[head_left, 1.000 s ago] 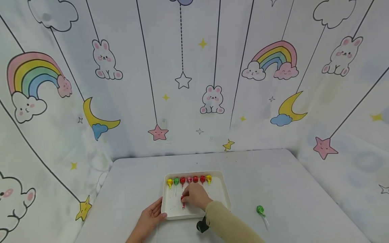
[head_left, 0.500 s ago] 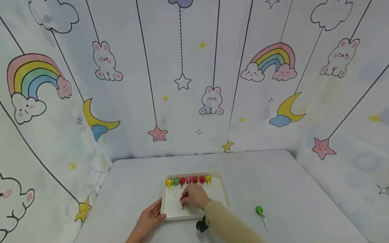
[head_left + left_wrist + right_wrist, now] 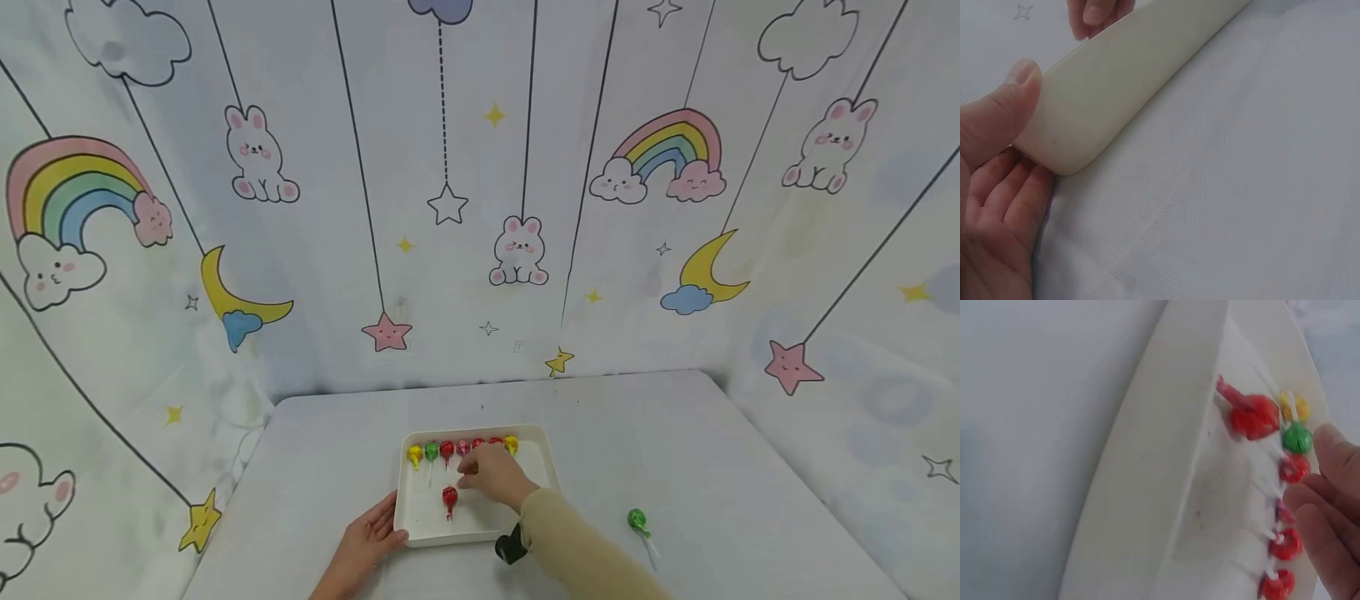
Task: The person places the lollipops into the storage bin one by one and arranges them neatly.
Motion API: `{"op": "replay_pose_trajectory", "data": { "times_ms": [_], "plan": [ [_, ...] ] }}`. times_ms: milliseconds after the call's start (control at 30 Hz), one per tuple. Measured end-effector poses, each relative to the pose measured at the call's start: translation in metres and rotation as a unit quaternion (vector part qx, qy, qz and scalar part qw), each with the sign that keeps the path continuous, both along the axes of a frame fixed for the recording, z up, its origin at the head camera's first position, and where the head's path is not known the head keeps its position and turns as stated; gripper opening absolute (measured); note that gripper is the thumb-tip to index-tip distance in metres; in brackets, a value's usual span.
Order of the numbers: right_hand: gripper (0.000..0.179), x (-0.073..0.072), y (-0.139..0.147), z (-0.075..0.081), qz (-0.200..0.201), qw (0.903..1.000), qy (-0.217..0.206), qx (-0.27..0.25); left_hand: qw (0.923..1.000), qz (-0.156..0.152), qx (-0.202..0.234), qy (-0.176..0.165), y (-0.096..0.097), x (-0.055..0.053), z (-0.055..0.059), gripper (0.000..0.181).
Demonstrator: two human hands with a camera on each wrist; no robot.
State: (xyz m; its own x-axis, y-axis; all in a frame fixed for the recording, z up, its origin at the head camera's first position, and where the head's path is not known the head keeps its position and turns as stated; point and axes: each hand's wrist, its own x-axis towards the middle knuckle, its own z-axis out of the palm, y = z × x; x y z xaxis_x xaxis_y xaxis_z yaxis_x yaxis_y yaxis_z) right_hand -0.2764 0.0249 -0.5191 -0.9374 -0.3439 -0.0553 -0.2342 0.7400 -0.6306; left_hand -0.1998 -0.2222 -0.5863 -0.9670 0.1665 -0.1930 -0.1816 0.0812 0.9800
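My left hand (image 3: 366, 540) grips the near left corner of a white tray (image 3: 420, 525). In the left wrist view its thumb lies on the tray wall and the fingers sit under the corner. Over the tray hovers my right hand (image 3: 498, 477), holding nothing, its fingers loosely bent. A red lollipop (image 3: 449, 497) lies just left of that hand, on the tray floor. Along the far side runs a row of wrapped lollipops, among them a yellow one (image 3: 415, 455), a green one (image 3: 431, 452) and a red one (image 3: 447, 451). My right hand partly covers others in that row.
On the table right of the tray lies another green lollipop (image 3: 637, 522) with a white stick. A black object (image 3: 512, 547) is at my right wrist, by the sleeve. Behind the white table (image 3: 330, 450) hangs a printed backdrop.
My right hand has let go of the red lollipop and moved right and slightly up, away from it. The lollipop stays on the tray floor. My left hand keeps its hold on the tray.
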Motion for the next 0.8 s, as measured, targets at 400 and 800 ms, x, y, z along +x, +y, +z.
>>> {"op": "replay_pose_trajectory", "data": {
  "times_ms": [400,800],
  "plan": [
    [0.025,-0.011,0.119,0.008,-0.050,0.9939,-0.012,-0.098,1.0000,0.003,-0.004,-0.002,0.000,-0.001,0.000,0.084],
    [0.033,0.022,0.252,-0.002,-0.122,0.9892,-0.007,-0.081,0.9999,-0.005,-0.013,0.008,-0.001,0.001,0.002,0.085]
  ]
}}
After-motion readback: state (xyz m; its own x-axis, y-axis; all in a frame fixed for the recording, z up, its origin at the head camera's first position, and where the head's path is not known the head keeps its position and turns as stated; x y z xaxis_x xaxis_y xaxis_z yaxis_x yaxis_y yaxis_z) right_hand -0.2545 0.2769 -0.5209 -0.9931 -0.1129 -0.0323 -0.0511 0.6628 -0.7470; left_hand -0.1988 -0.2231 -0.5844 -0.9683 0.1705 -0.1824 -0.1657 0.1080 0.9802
